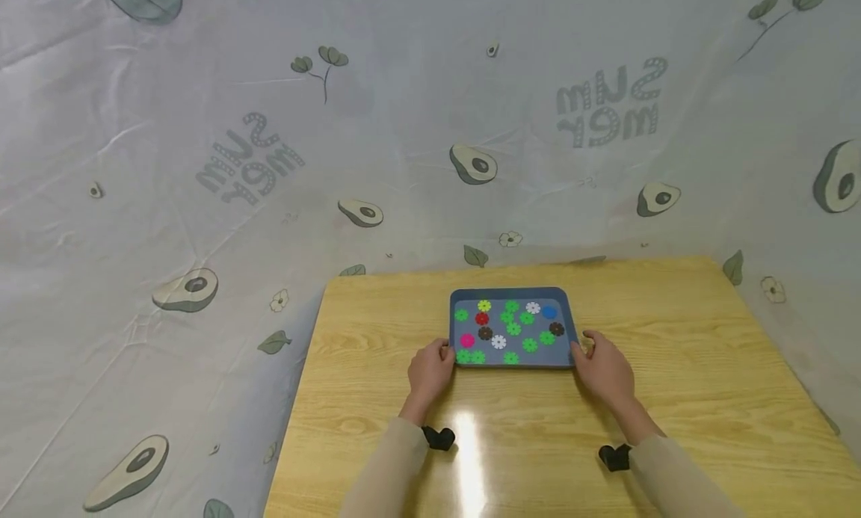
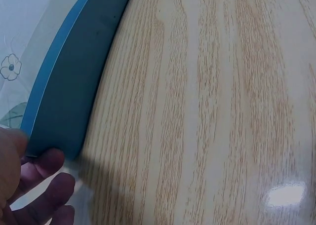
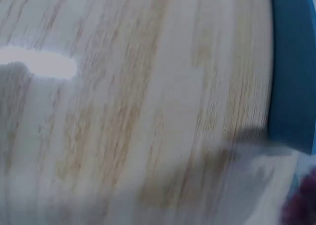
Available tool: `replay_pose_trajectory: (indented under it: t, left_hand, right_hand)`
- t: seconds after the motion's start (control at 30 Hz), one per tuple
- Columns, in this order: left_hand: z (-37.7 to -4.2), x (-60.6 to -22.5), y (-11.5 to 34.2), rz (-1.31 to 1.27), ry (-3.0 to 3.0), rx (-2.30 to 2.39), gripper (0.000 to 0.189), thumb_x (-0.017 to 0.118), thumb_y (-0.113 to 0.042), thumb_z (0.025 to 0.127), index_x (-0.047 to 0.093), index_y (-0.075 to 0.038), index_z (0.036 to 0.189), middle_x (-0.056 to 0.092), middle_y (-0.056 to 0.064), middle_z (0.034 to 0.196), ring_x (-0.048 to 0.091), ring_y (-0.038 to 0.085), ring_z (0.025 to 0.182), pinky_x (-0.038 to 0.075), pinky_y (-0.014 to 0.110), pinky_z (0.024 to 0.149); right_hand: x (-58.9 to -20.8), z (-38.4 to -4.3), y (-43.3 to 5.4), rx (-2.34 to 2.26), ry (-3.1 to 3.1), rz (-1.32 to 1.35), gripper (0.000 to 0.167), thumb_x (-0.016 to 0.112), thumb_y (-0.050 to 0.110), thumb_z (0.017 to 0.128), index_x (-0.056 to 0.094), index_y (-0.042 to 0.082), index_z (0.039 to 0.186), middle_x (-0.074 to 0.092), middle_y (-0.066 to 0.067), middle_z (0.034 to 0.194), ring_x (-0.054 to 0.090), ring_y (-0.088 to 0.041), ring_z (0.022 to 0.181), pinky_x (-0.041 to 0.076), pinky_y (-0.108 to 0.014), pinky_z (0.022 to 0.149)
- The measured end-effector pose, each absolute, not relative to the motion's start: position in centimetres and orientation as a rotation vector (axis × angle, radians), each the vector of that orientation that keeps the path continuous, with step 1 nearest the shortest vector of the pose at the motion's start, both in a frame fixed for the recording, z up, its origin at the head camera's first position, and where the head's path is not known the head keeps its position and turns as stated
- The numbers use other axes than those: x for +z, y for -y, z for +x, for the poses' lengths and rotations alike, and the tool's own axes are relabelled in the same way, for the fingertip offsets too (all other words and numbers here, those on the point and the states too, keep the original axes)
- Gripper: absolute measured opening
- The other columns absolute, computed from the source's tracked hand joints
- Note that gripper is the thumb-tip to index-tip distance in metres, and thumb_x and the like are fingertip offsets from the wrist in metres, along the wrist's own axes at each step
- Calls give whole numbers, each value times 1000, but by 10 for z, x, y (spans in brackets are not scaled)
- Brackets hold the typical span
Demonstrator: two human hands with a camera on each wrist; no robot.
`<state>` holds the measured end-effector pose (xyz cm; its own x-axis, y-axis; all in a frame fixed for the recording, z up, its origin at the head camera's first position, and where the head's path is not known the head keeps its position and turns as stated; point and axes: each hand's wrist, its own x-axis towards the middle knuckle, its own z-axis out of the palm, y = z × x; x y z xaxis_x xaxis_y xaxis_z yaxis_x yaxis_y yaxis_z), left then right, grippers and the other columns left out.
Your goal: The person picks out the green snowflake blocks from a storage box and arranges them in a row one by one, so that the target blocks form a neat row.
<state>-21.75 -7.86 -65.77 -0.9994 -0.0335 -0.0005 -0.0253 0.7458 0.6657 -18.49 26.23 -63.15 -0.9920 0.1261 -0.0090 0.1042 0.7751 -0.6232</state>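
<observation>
A shallow blue-grey tray (image 1: 511,292) was toward the far side of a wood-grain counter (image 1: 377,353); inside lay small, mostly flower-shaped discs (image 1: 514,329), chiefly green, with yellow, red, brown, white, pink and blue among them; a person's left hand (image 1: 432,368) pinched the tray's near left corner, thumb by the rim and a fingertip lower down; the right hand (image 1: 608,368) gripped the near right corner, only a blurred bit of it showing in the right wrist view; beige sleeves (image 1: 390,466) covered both forearms; beyond the counter was pale cloth (image 1: 403,114) printed with avocados and leaves.
</observation>
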Motion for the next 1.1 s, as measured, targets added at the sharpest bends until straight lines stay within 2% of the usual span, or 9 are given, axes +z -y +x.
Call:
replay_pose_trajectory:
  t: [0.1, 0.23, 0.4, 0.53, 0.77, 0.97, 1.1]
  left_hand:
    - [-218, -658, 80, 50, 2922, -1133, 29, 62, -27, 101, 76, -12, 121, 47, -8, 57, 42, 10, 50, 32, 30, 49]
    - [-221, -656, 81, 52, 2924, -1109, 30, 62, -27, 101, 76, -12, 122, 46, -9, 57, 41, 10, 51, 31, 30, 49]
    - [-222, -655, 82, 66, 2917, -1098, 29, 62, -27, 100, 77, -12, 120, 46, -8, 56, 41, 10, 51, 32, 30, 49]
    - [-222, -655, 81, 74, 2923, -1080, 29, 62, -26, 97, 78, -13, 117, 52, -9, 60, 46, 11, 55, 36, 31, 51]
    - [-220, -661, 78, 42, 2925, -1046, 27, 64, -21, 90, 79, -10, 110, 61, -9, 68, 52, 11, 60, 44, 31, 54]
    - [-223, -663, 77, -26, 2856, -1046, 21, 66, -13, 85, 78, -5, 101, 58, -9, 62, 50, 8, 57, 47, 28, 54]
    - [-226, -663, 77, -76, 2810, -1035, 19, 66, -11, 84, 77, -4, 97, 52, -10, 59, 47, 7, 55, 46, 26, 53]
  right_hand:
    - [-623, -193, -246, 996, 2841, -53, 43, 62, 27, 102, 63, -4, 133, 59, -7, 88, 52, -21, 70, 41, -36, 59]
    - [-607, -208, -212, 1093, 2893, 236, 30, 67, 23, 101, 71, 0, 121, 61, -4, 90, 54, -19, 73, 44, -38, 64]
    - [-602, -230, -166, 1171, 3070, 439, 27, 69, 24, 100, 72, 4, 118, 62, 0, 90, 55, -16, 74, 46, -38, 67]
    - [-612, -242, -138, 1056, 3184, 493, 29, 75, 27, 95, 73, 6, 115, 63, 1, 87, 56, -16, 75, 48, -39, 70]
    - [-634, -249, -113, 917, 3287, 479, 31, 87, 29, 84, 73, 9, 103, 69, -2, 95, 63, -18, 81, 53, -42, 74]
    - [-634, -251, -106, 817, 3294, 514, 27, 88, 26, 83, 73, 9, 98, 70, -2, 94, 66, -21, 82, 55, -42, 73]
    - [-630, -254, -106, 898, 3282, 512, 25, 87, 20, 84, 69, 6, 95, 64, -1, 87, 60, -18, 78, 52, -39, 72]
